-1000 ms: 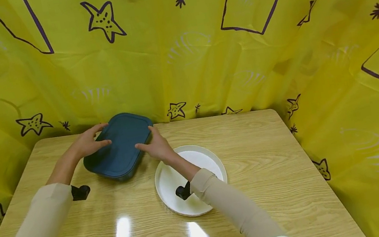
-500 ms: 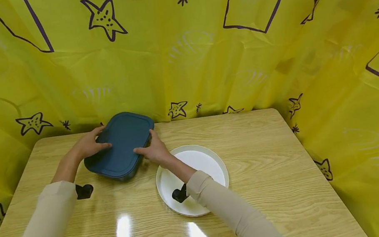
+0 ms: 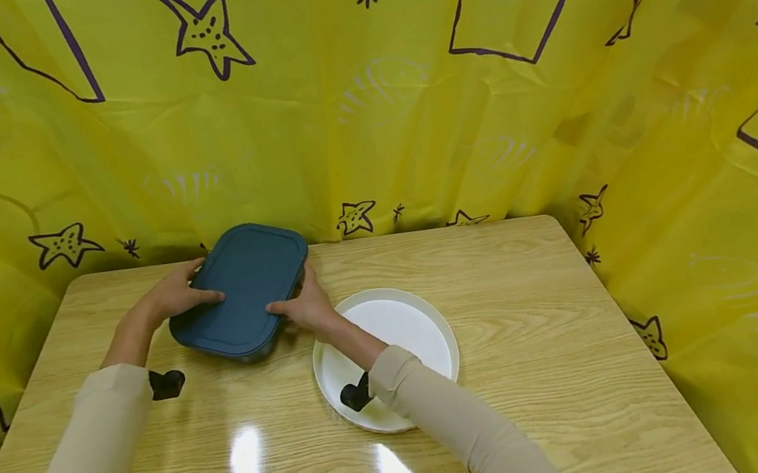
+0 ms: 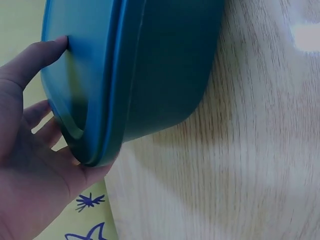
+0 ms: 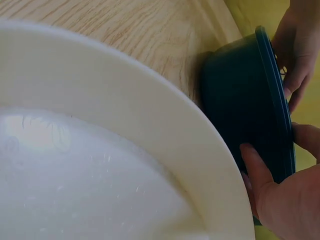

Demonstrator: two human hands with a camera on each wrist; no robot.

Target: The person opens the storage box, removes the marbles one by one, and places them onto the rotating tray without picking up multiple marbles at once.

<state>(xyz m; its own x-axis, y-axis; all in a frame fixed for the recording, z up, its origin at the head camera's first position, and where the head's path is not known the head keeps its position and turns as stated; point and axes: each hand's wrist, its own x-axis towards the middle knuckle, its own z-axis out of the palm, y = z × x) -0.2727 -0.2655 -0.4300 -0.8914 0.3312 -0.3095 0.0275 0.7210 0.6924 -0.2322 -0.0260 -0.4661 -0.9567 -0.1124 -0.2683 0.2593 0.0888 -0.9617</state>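
A dark teal lidded food container (image 3: pixel 242 282) sits at the back left of the table, turned at an angle. My left hand (image 3: pixel 178 294) grips its left side; the left wrist view shows the thumb on top of the lid (image 4: pixel 82 65) and the other fingers at the lid's edge. From the opposite side my right hand (image 3: pixel 307 304) holds it, thumb on the lid's edge and fingers against the side wall, as the right wrist view shows. The lid covers whatever is inside.
A round white plate (image 3: pixel 394 322) with a raised rim lies right of the container, under my right forearm. Behind the wooden table (image 3: pixel 513 306) hangs a yellow curtain (image 3: pixel 301 140) with starfish drawings, which also runs along both sides.
My right hand has slid slightly toward me along the container's side, its fingers now lower around the wall. My left fingers have settled closer on the other side. The container has barely shifted.
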